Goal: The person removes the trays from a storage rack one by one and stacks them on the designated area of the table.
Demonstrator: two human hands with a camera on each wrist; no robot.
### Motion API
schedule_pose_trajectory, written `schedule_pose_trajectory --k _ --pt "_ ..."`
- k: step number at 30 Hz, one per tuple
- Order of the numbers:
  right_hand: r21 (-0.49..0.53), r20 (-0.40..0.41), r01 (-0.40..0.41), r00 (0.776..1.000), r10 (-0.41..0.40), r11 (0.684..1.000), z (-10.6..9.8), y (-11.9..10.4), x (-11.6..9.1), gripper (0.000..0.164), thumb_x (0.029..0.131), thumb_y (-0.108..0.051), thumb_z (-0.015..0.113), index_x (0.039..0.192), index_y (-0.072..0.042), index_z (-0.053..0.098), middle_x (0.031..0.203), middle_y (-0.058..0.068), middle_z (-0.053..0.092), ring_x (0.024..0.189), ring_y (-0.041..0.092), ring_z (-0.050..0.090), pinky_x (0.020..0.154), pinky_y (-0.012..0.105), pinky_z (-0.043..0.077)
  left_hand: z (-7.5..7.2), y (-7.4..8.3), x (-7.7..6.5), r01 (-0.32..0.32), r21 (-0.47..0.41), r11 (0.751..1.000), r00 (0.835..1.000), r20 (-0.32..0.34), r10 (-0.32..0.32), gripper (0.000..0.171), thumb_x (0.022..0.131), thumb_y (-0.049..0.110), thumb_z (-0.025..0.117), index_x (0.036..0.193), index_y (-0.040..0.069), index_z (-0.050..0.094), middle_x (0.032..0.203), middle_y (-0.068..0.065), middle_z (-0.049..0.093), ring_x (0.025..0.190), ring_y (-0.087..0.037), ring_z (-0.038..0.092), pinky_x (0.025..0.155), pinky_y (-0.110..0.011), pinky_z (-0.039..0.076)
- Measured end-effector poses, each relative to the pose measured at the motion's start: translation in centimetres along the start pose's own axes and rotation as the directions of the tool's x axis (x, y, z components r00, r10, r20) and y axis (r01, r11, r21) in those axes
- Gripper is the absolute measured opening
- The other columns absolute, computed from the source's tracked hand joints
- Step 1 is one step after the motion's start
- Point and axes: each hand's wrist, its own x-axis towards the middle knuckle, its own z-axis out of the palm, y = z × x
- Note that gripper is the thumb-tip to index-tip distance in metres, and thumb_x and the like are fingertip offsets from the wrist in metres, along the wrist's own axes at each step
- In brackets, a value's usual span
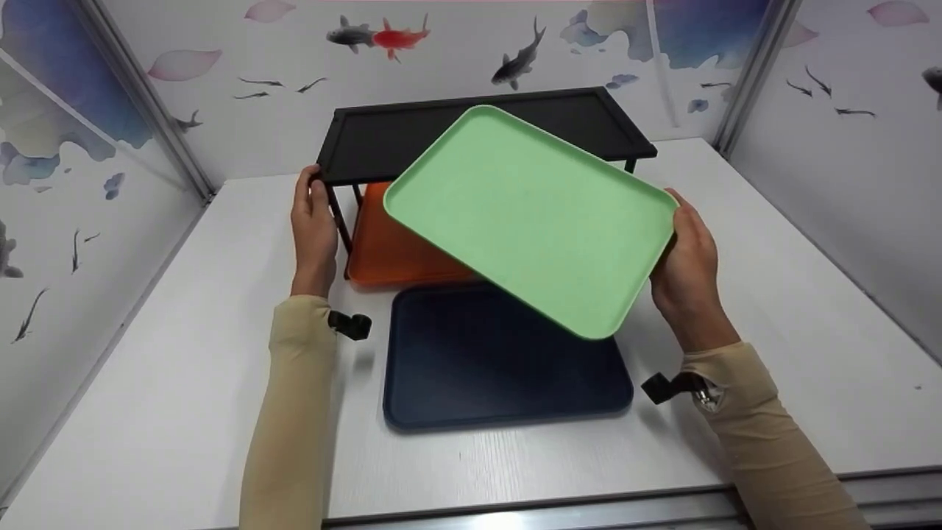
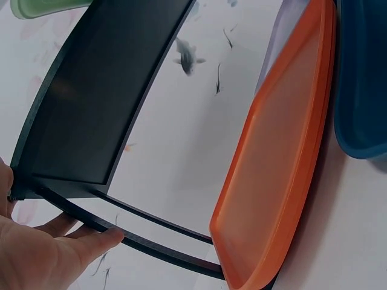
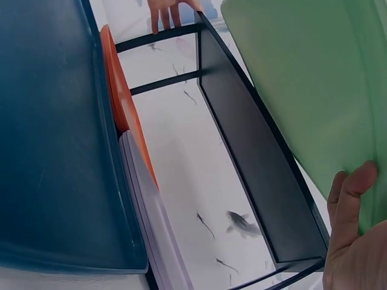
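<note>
My right hand (image 1: pixel 689 272) grips a light green rectangular tray (image 1: pixel 530 221) by its right end. The tray is held tilted in the air, over the front of a black rack (image 1: pixel 379 143) with thin legs. At the rack's front left corner, my left hand (image 1: pixel 313 232) holds the frame; in the left wrist view its fingers (image 2: pixel 100 244) lie against the leg. Beneath the rack lies an orange tray (image 1: pixel 397 254), partly hidden by the green one. Lavender trays (image 3: pixel 160 235) lie beside it in the right wrist view. A dark blue tray (image 1: pixel 500 368) lies in front.
Everything stands on a white table (image 1: pixel 176 353) with a metal rail (image 1: pixel 544 511) along its near edge. White panels painted with fish (image 1: pixel 519 59) enclose the back and both sides. A small black wrist camera (image 1: pixel 352 324) sticks out from the left cuff.
</note>
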Motion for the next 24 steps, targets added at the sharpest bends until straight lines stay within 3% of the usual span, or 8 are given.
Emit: schedule_pose_trajectory --k 5,12,18,24 --pt "-0.003 0.015 0.012 1.0 -0.012 1.0 -0.05 0.17 0.01 0.048 0.113 -0.024 0.034 0.155 -0.001 0.031 0.145 0.006 0.04 0.119 0.014 0.057 0.097 0.021 0.052 0.1 0.03 -0.1 -0.002 0.0 1.0 1.0 0.0 0.002 0.047 0.113 0.033 0.035 0.158 0.018 0.036 0.165 -0.002 0.033 0.148 -0.01 0.034 0.119 -0.028 0.03" --pt "0.025 0.044 0.02 0.999 -0.021 1.0 -0.2 0.29 -0.06 0.041 0.112 -0.025 0.035 0.144 0.0 0.044 0.134 0.01 0.05 0.107 0.016 0.064 0.088 0.024 0.056 0.2 0.06 -0.15 -0.014 0.0 1.0 1.0 -0.005 0.014 0.046 0.113 0.032 0.035 0.157 0.017 0.038 0.163 -0.004 0.036 0.146 -0.012 0.038 0.117 -0.031 0.032" --pt "-0.055 0.037 -0.01 0.999 0.012 0.998 -0.42 0.24 -0.36 0.048 0.113 -0.029 0.034 0.154 -0.004 0.036 0.142 0.007 0.047 0.118 0.015 0.059 0.095 0.023 0.054 0.23 0.01 -0.2 -0.023 -0.01 1.0 1.0 -0.011 0.023 0.046 0.113 0.03 0.035 0.156 0.015 0.038 0.161 -0.006 0.038 0.143 -0.015 0.04 0.117 -0.037 0.033" --pt "-0.132 0.031 -0.028 0.999 0.032 0.991 -1.0 0.39 -0.6 0.051 0.113 -0.031 0.033 0.156 -0.004 0.034 0.142 0.006 0.048 0.119 0.014 0.059 0.094 0.022 0.053 0.12 -0.02 -0.21 -0.027 0.006 1.0 1.0 -0.012 0.027 0.046 0.113 0.032 0.035 0.156 0.015 0.038 0.161 -0.005 0.038 0.143 -0.014 0.041 0.117 -0.035 0.033"
